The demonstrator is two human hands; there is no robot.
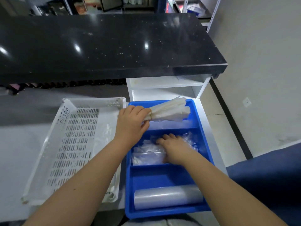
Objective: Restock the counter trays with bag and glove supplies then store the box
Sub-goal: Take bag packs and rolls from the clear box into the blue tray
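On counter: one blue tray (202,128), three compartments | left hand (132,121) grips bag bundle (169,110) | right hand (174,147) flat.

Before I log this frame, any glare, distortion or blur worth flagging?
Head view: bright lamp reflections spot the glossy black stone countertop; wide-angle distortion bows its edges and the wall; the clear plastic roll carries a soft sheen; the far shelving is soft; both hands and the blue divided tray read sharp.
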